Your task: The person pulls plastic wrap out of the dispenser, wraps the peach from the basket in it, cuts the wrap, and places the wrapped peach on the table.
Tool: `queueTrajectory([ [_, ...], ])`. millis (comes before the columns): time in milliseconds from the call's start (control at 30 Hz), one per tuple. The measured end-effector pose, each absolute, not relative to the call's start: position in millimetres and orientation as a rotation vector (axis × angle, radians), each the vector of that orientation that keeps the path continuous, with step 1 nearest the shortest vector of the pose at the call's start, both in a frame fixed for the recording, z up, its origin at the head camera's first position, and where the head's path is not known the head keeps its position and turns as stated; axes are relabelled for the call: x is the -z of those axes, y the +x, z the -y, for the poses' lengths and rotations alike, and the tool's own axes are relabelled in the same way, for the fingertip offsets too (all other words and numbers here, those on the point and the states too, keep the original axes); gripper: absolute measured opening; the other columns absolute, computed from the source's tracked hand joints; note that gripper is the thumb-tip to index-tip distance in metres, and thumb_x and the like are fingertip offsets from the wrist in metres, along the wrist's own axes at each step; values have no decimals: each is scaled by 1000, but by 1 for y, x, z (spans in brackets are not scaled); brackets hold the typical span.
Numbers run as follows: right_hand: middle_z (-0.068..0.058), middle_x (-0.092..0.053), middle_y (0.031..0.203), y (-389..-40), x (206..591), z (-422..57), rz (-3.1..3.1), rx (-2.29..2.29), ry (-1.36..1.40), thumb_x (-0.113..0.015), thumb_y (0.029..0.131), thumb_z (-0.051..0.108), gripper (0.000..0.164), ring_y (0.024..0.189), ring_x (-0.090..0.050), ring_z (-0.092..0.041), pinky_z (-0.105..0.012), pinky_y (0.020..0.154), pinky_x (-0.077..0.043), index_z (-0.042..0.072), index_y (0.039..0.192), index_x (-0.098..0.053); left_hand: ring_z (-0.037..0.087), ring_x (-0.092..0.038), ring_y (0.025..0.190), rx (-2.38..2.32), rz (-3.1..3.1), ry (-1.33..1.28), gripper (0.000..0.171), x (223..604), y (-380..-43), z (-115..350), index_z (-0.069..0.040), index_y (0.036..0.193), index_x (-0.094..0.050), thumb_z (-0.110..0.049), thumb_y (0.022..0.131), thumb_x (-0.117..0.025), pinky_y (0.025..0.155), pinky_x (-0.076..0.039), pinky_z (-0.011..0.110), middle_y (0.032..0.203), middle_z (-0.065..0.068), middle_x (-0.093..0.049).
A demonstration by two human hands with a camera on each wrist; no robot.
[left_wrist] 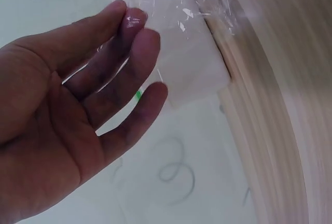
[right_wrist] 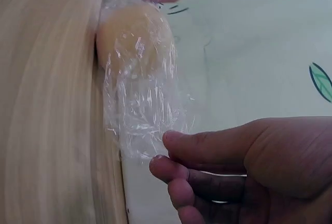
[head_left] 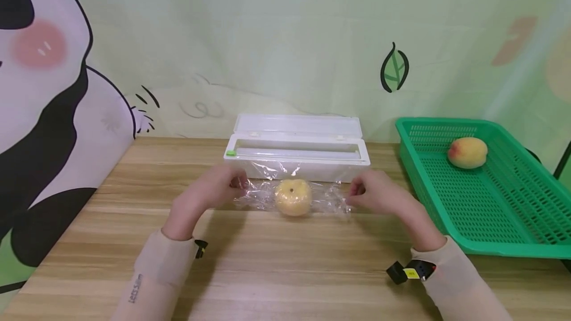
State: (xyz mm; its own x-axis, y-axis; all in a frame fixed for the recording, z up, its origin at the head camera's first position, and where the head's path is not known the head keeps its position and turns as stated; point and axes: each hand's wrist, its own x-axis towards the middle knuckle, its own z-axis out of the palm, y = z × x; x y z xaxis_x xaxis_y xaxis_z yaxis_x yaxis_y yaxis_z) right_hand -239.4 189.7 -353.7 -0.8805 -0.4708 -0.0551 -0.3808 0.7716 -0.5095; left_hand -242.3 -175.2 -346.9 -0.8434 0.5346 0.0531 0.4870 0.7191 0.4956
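Note:
A yellow peach sits on the table inside clear plastic wrap, whose loose ends spread out to both sides. My left hand pinches the left end of the wrap; in the left wrist view, thumb and index fingertips meet on the film while the other fingers curve loosely. On the opposite side, my right hand holds the right end by its edge between thumb and index finger. The right wrist view shows the film stretching crinkled from those fingertips to the peach.
Just behind the wrap stands a white cling film dispenser, lid raised, with a film roll inside. A green plastic basket at the right contains another peach. A printed cloth backdrop rises behind the wooden table.

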Motion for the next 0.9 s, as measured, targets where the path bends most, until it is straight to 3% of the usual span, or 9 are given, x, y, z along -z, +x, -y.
queueTrajectory([
  [300, 1, -57, 66, -244, 350, -198, -2933, 621, -459, -75, 84, 13, 14, 61, -50, -17, -27, 51, -38, 9, 74, -66, 13, -57, 64, -823, -2756, 746, 5, 349, -245, 182, -1, 85, -67, 2, 85, -72, 60, -47, 25, 71, 1, -62],
  [567, 1, -57, 63, -249, 354, -201, -2941, 654, -416, -76, 82, 11, 11, 57, -54, -15, -27, 50, -41, 7, 77, -68, 16, -63, 73, -815, -2655, 677, 6, 354, -249, 185, 0, 90, -72, -5, 89, -71, 65, -49, 24, 78, 1, -67],
  [667, -1, -61, 72, -248, 355, -202, -2866, 743, -487, -76, 81, 4, 12, 62, -57, -16, -26, 54, -45, 3, 89, -67, 15, -61, 71, -818, -2653, 694, 7, 356, -251, 187, 1, 91, -71, -6, 90, -71, 64, -48, 25, 78, 2, -66],
  [800, -8, -61, 91, -246, 352, -202, -2740, 917, -626, -72, 79, -6, 30, 78, -57, -22, -27, 64, -47, 2, 108, -64, 12, -57, 70, -803, -2684, 742, 6, 360, -253, 187, 1, 90, -71, -5, 90, -70, 64, -47, 24, 77, 1, -64],
  [900, -12, -59, 97, -243, 348, -202, -2660, 1012, -671, -72, 80, -7, 34, 83, -55, -25, -28, 69, -47, 3, 111, -64, 13, -57, 72, -813, -2690, 747, 4, 361, -254, 187, 1, 90, -70, -3, 90, -69, 66, -47, 24, 79, 1, -63],
])
